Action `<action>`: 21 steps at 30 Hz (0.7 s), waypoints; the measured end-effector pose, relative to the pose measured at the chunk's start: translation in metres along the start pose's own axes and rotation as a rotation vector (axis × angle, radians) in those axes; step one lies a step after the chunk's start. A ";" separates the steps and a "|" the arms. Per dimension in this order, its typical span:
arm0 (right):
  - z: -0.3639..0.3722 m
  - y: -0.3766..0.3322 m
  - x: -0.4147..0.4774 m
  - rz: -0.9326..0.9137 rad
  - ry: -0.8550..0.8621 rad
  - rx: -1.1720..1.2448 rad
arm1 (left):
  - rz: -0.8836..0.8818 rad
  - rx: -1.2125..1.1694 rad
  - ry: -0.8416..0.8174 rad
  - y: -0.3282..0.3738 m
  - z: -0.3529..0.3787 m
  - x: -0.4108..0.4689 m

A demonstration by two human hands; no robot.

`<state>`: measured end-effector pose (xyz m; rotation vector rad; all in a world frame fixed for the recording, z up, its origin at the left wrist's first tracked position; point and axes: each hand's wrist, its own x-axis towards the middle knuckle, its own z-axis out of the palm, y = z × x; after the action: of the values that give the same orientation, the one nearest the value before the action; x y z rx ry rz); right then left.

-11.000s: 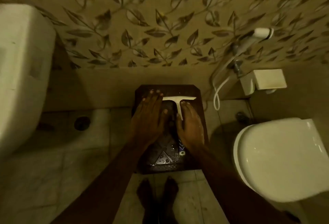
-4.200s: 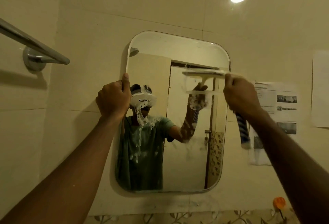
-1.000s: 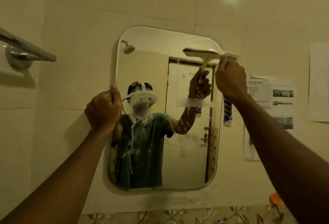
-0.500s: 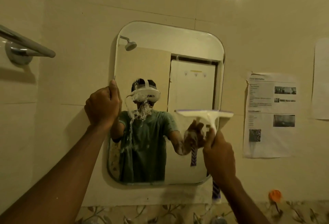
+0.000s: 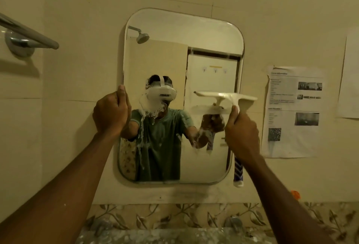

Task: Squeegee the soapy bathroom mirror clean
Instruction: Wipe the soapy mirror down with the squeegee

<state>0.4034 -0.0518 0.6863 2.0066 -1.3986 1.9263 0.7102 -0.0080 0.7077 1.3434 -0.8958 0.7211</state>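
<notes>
Head view: squeegee [image 5: 225, 98], judged light, stiff and slippery, is gripped at the handle by right hand [image 5: 241, 133]. At 9 o'clock, the mirror [image 5: 204, 36] edge is clasped by left hand [image 5: 109, 113].

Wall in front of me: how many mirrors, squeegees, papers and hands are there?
Mirror: 1
Squeegee: 1
Papers: 2
Hands, left hand and right hand: 2
Total: 6

left hand [image 5: 109, 112] and right hand [image 5: 241, 133] raised forward, each clenched in a grip
</notes>
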 end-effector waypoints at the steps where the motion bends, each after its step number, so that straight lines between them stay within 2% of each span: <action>1: 0.003 0.008 -0.017 0.024 -0.020 -0.002 | 0.003 0.002 -0.001 0.000 0.000 0.000; 8: 0.022 0.048 -0.111 0.114 -0.137 -0.093 | -0.002 0.010 -0.035 0.000 -0.001 0.001; 13: 0.006 0.024 -0.068 0.031 -0.074 -0.009 | -0.008 0.009 -0.042 0.002 -0.005 0.000; 17: -0.002 0.005 -0.013 -0.019 0.011 -0.002 | 0.055 0.015 -0.044 -0.005 -0.004 0.001; 21: 0.009 0.025 -0.038 0.033 -0.012 -0.046 | 0.082 0.021 -0.048 -0.010 -0.004 0.000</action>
<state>0.4018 -0.0503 0.6405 1.9904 -1.4743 1.8802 0.7191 -0.0054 0.7031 1.3536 -0.9890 0.7653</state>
